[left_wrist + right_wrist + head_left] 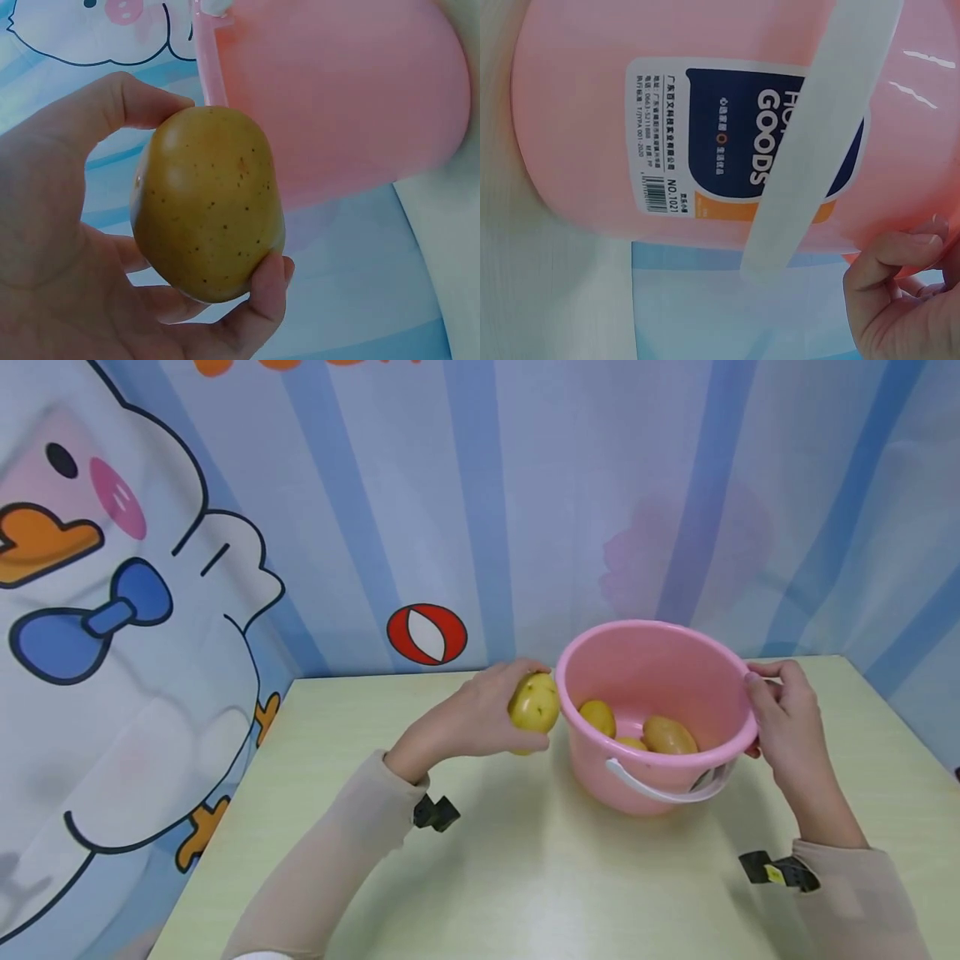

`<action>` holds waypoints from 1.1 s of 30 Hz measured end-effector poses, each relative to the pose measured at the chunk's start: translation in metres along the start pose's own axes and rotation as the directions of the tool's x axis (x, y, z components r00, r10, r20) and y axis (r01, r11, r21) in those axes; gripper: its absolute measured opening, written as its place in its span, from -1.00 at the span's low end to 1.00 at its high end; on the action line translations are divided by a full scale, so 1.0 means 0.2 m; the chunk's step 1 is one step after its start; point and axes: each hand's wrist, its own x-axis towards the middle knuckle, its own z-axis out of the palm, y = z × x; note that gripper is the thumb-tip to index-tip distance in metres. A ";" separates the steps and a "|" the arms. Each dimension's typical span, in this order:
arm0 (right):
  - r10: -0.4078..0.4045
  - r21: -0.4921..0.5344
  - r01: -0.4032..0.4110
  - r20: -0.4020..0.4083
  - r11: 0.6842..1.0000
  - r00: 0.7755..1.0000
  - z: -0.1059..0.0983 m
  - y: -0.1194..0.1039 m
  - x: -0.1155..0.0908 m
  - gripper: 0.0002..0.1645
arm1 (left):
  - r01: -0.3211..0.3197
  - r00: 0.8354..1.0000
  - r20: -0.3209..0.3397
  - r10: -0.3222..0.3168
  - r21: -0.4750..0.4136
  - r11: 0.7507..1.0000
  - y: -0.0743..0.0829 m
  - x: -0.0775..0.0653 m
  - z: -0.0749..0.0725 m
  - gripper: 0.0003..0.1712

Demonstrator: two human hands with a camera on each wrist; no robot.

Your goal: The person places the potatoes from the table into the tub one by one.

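My left hand [491, 714] grips a yellow-brown potato [535, 703] with small dark specks, thumb and fingers curled round its sides. In the left wrist view the same potato [210, 206] overlaps the edge of a pink bucket [345, 97]. In the head view it is held just left of the bucket's rim. My right hand [795, 731] pinches the rim of the bucket [652, 643] at its right side. Inside lie several potatoes [670, 736], one partly hidden by the near wall. The right wrist view shows that hand [907, 292] at the rim.
The bucket's white handle [667, 793] hangs down at its front, across a printed label [735, 142]. Under everything is a pale wooden table [465, 860]. A blue-striped cloth backdrop [525, 510] with a cartoon duck [135, 718] stands along the back and left edges.
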 end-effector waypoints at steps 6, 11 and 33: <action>-0.001 0.000 0.001 0.001 1.000 1.000 0.00 0.00 0.00 -0.56 | -0.028 1.000 -0.014 0.028 0.011 1.000 0.02 0.01 -0.03 -0.26; -0.009 0.007 0.009 0.000 1.000 1.000 0.00 0.00 -0.01 -0.56 | -0.042 0.999 -0.022 0.041 -0.005 0.999 0.04 0.02 -0.05 -0.24; -0.005 0.003 0.005 0.003 1.000 1.000 0.00 0.00 0.00 -0.59 | -0.075 0.997 -0.007 0.075 -0.005 0.997 0.10 0.06 -0.11 -0.26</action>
